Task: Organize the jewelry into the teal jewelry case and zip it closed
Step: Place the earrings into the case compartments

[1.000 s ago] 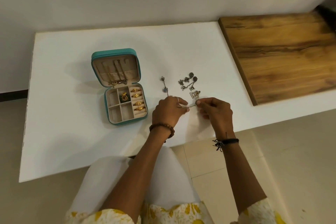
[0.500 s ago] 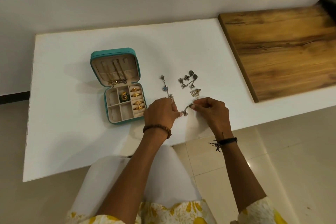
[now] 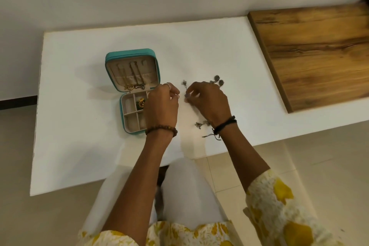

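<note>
Teal case open on white table, gold pcs inside, dark silver earrings loose to its right

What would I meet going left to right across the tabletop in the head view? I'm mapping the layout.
Teal jewelry case → left hand → dangling earring → right hand → wooden board.

My white table has the open teal case sitting on it, dark flower earrings scattered to its right, another small silvery piece nearer me, plus a wooden board.
</note>
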### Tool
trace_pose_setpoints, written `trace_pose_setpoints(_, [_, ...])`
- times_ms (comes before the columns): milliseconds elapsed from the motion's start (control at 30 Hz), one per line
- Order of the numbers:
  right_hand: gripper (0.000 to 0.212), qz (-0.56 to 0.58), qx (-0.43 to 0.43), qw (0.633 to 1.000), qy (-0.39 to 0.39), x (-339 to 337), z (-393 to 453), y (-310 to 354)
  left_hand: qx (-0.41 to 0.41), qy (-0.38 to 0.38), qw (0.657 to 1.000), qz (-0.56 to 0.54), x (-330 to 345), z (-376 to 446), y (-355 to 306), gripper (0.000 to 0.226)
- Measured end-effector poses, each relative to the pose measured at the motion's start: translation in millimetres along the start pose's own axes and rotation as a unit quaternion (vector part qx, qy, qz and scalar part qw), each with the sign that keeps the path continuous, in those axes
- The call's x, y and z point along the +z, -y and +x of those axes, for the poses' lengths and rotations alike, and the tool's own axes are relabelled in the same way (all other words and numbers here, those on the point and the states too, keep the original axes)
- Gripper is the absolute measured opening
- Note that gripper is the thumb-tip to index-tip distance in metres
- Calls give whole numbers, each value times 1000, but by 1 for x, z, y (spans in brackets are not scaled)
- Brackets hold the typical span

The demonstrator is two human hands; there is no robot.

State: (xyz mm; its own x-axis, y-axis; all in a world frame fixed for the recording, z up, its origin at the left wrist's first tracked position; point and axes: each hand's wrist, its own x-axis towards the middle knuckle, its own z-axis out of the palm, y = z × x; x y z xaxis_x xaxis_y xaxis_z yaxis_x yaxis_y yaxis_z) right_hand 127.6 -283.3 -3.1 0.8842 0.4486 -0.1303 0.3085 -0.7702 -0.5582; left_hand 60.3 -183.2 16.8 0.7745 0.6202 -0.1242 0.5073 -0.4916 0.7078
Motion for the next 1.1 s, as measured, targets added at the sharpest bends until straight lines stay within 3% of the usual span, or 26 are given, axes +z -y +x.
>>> trace_pose_setpoints(233, [14, -28, 2, 1000, 10, 0, 10, 7, -22, 23, 996, -86, 2, 5, 3, 19])
trace_pose_setpoints(467, [10, 204, 80, 976, -2, -36, -10, 20, -26, 176, 957, -230, 4, 9, -2, 48])
trace_pose_setpoints(667, [15, 240, 92, 966, -8, -52, -24, 19, -25, 233, 921, -312, 7, 7, -3, 38])
trace_pose_setpoints(767, [21, 242, 100, 965, -18, -49, -26, 9, -17, 239, 928, -285, 8, 5, 0, 27])
trace_pose_setpoints(900, [9, 237, 116, 965, -13, -41, -30, -4, -8, 242, 954, -175, 8, 4, 5, 12])
trace_pose_setpoints(1100, [6, 187, 124, 974, 7, -25, -31, -22, 43, 248, 967, 42, 13, -2, 4, 19])
